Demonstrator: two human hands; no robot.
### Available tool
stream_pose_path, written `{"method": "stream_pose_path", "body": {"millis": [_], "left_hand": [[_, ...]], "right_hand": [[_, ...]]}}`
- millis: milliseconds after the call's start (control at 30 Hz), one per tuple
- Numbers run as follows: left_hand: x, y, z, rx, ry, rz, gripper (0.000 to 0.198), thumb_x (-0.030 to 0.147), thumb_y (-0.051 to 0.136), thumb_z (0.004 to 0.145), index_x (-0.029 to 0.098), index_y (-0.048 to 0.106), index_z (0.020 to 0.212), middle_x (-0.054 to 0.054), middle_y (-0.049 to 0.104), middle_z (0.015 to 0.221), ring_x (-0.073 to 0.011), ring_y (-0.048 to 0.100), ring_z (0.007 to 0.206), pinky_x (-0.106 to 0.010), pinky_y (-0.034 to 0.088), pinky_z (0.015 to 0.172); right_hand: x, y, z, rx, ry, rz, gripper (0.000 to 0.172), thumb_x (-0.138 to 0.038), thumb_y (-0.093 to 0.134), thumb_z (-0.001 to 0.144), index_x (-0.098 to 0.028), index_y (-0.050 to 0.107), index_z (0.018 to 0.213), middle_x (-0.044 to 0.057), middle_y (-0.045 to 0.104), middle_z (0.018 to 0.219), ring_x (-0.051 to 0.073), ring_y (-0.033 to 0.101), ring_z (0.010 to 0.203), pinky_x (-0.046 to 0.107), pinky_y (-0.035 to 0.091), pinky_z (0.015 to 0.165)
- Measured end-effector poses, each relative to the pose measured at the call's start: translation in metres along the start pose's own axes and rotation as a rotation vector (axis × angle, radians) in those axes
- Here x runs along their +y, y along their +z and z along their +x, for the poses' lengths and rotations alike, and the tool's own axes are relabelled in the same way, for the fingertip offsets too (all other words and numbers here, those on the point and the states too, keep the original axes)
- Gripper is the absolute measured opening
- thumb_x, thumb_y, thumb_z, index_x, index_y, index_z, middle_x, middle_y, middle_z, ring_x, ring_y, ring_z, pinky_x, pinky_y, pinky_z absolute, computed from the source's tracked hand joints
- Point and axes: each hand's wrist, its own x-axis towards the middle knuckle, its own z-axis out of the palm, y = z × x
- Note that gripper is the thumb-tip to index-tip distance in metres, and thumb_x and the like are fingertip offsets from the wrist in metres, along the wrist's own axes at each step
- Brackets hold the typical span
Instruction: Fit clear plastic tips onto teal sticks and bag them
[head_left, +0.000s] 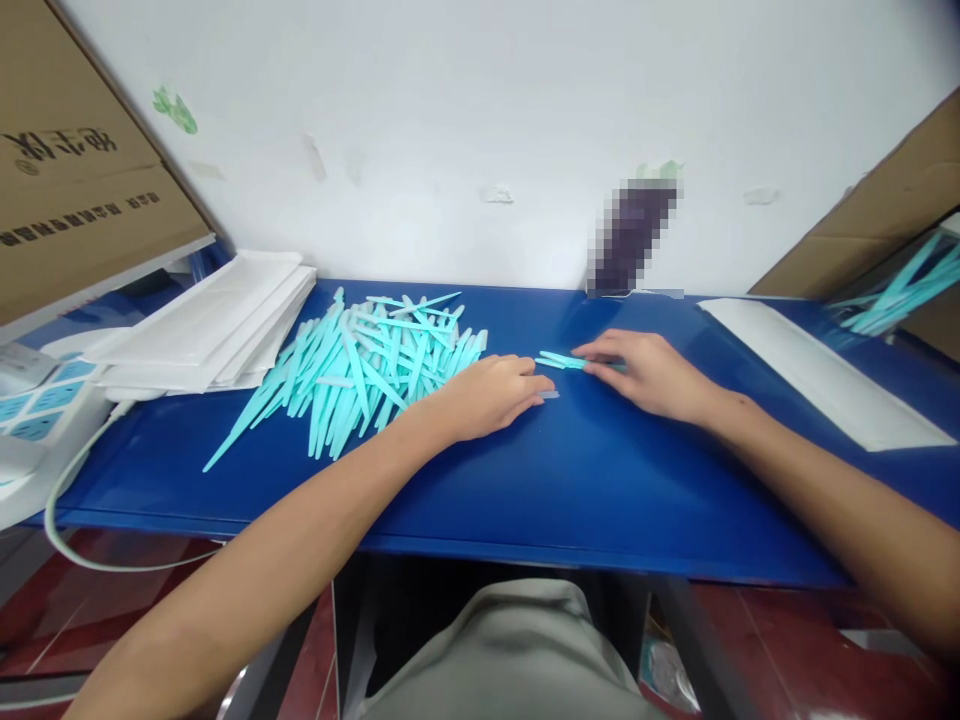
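Observation:
A heap of slim turquoise sticks with pale capped ends, which look like eyebrow razors (375,365), lies on the blue table (510,490). At the heap's right edge my left hand (487,397) is closed, palm down. A translucent tip (550,395) pokes out past its fingers, and the rest of that piece is hidden. To its right, my right hand (645,370) pinches a few turquoise eyebrow razors (561,361) by their ends, their other ends pointing left towards my left hand. The exact number in the pinch is unclear.
White padded envelopes (202,320) are stacked at the left, beside a power strip (56,400) with a white cable. One long white sleeve (825,370) lies at the right. Further right, more turquoise sticks (900,290) stand near a cardboard box (855,220). A white wall closes the back.

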Motion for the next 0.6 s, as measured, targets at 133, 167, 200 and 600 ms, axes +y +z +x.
{"method": "stream_pose_path", "body": {"millis": [133, 167, 200, 600], "left_hand": [[0.001, -0.002, 0.0, -0.015, -0.023, -0.048, 0.038, 0.028, 0.038, 0.109, 0.017, 0.07, 0.125, -0.01, 0.067, 0.1, -0.0211, 0.065, 0.088, -0.032, 0.047, 0.081], [0.001, -0.003, 0.0, -0.024, -0.027, -0.077, 0.037, 0.028, 0.038, 0.109, 0.017, 0.07, 0.125, -0.009, 0.067, 0.1, -0.0204, 0.065, 0.088, -0.031, 0.047, 0.08], [0.001, -0.004, -0.001, -0.033, -0.029, -0.108, 0.037, 0.027, 0.038, 0.109, 0.018, 0.07, 0.125, -0.009, 0.067, 0.101, -0.0199, 0.065, 0.088, -0.03, 0.047, 0.078], [0.002, -0.006, -0.002, -0.08, -0.128, -0.253, 0.03, 0.016, 0.038, 0.103, 0.017, 0.064, 0.12, -0.009, 0.066, 0.099, -0.0205, 0.065, 0.088, -0.034, 0.05, 0.083]], "right_hand": [[0.0, -0.001, 0.001, -0.023, 0.059, 0.115, 0.028, -0.034, 0.056, 0.096, -0.023, 0.078, 0.108, 0.009, 0.075, 0.099, 0.025, 0.07, 0.084, 0.041, 0.057, 0.077], [0.0, -0.002, 0.001, -0.03, 0.058, 0.12, 0.027, -0.035, 0.055, 0.096, -0.023, 0.078, 0.105, 0.009, 0.074, 0.099, 0.025, 0.07, 0.085, 0.041, 0.056, 0.078], [0.0, -0.002, 0.001, -0.032, 0.055, 0.122, 0.026, -0.035, 0.055, 0.096, -0.023, 0.077, 0.103, 0.009, 0.073, 0.099, 0.025, 0.069, 0.085, 0.041, 0.056, 0.078], [-0.012, -0.001, 0.0, 0.047, 0.082, 0.081, 0.015, -0.034, 0.048, 0.099, -0.024, 0.059, 0.102, 0.009, 0.073, 0.095, 0.028, 0.065, 0.088, 0.041, 0.05, 0.076]]}}
